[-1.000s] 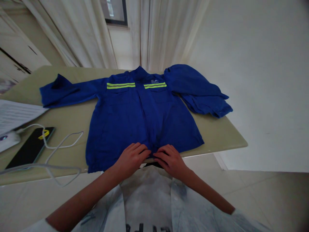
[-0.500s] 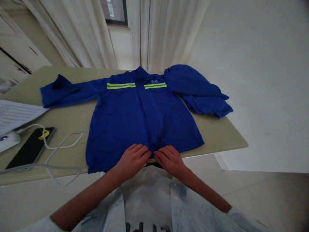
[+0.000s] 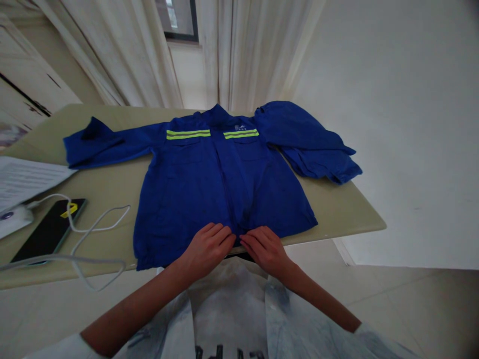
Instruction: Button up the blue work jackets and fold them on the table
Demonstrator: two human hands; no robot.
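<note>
Two-handed grip [image 3: 212,247] [image 3: 265,251] unmoved, closed on jacket [image 3: 187,189]

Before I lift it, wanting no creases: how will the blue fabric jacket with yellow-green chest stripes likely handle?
The blue fabric jacket would likely hang floppy: the sleeve at picture right lies in loose folds. Pushed, it would probably wrinkle, as its front shows creases. It seems unlikely to roll, its body spread flat on the pale greenish table.

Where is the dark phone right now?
In the head view, the dark phone lies on the left side of the table, left of the blue jacket's body and nearer the wearer than the printed paper.
</note>
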